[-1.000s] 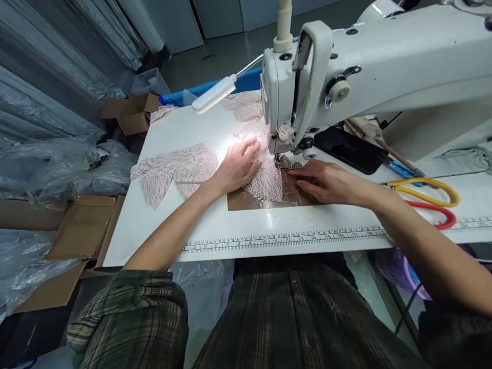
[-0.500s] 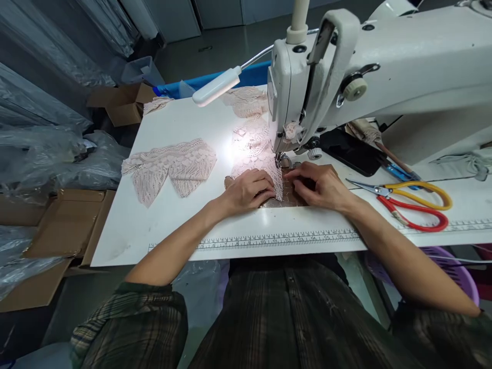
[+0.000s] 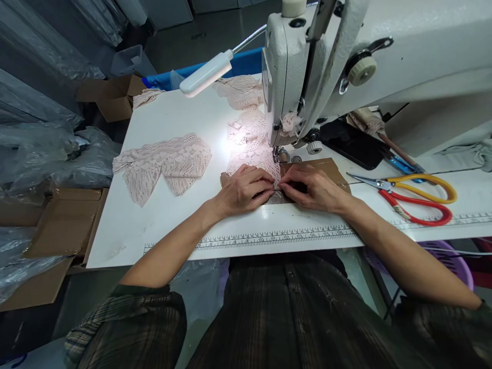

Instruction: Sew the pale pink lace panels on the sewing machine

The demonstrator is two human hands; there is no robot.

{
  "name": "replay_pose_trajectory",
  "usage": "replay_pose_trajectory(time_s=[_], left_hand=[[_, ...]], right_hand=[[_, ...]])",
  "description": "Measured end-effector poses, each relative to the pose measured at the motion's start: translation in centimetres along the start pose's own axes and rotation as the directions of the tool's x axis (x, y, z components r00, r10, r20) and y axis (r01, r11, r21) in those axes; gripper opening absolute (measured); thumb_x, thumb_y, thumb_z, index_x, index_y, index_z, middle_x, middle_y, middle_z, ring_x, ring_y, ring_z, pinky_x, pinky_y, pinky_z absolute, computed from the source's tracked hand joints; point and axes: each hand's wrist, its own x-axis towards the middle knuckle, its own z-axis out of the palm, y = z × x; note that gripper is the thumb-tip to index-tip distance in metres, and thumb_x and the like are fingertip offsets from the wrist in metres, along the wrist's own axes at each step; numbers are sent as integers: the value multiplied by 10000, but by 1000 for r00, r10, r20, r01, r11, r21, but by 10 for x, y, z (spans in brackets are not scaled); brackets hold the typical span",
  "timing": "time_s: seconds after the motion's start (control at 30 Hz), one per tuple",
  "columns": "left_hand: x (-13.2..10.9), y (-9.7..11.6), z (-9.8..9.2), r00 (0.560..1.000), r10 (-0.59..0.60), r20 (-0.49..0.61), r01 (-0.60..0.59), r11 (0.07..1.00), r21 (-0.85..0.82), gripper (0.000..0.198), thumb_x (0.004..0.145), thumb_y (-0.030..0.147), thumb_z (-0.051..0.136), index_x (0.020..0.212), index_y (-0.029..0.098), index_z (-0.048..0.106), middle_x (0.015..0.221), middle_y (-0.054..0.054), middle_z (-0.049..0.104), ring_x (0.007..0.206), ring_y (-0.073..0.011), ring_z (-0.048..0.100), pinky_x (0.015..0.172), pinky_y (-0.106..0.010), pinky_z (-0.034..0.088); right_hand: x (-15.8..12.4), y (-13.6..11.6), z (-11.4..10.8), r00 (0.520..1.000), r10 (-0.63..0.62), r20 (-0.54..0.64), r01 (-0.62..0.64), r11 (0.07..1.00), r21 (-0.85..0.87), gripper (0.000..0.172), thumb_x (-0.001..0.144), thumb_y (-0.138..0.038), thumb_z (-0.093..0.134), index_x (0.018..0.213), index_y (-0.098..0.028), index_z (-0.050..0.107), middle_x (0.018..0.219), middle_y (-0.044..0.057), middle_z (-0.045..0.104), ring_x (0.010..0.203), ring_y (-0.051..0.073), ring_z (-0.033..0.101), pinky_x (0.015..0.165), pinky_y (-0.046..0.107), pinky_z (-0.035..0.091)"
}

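Pale pink lace [image 3: 257, 160] runs under the needle area of a white sewing machine [image 3: 282, 77], lit by its lamp. My left hand [image 3: 248, 189] is closed on the lace's near end, fingers bent over it. Beside it my right hand [image 3: 309, 187] pinches the lace edge between thumb and forefinger, its fingertips close to those of my left hand. Brown material [image 3: 326, 168] lies beneath my right hand and shows behind it. Another lace piece [image 3: 165, 164] lies flat on the white table [image 3: 154, 118], left of my hands.
Scissors with yellow and red handles [image 3: 415, 197] lie right of my right hand, near a black phone [image 3: 353, 143]. A printed ruler [image 3: 269, 238] follows the table's front edge. The lamp [image 3: 206, 74] hangs over the table. Cardboard boxes [image 3: 67, 220] stand at the left.
My right hand has moved left to the lace edge, and its fingertips have come together there. More of the brown material shows behind it. The camera view has shifted slightly.
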Motion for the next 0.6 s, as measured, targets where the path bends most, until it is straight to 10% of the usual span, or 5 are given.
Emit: replay_pose_trajectory(time_s=[0.17,0.6], left_hand=[[0,-1,-2,996,29,-79,-27,999,17,133,967,201,598,896,185,710,946,-52,769,850,-149,704,774,-330,563],[0,-4,2,993,86,83,-91,994,62,115,982,216,601,952,219,712,974,-30,775,820,-145,697,777,-355,543]], right_hand=[[-3,10,-5,980,88,-180,-103,992,-72,281,969,-296,516,1133,-167,705,999,83,691,820,170,627,771,335,525],[-4,18,7,998,23,-61,-40,956,-291,401,996,-317,467,1299,-198,700,1140,166,587,1002,260,566,924,453,515]])
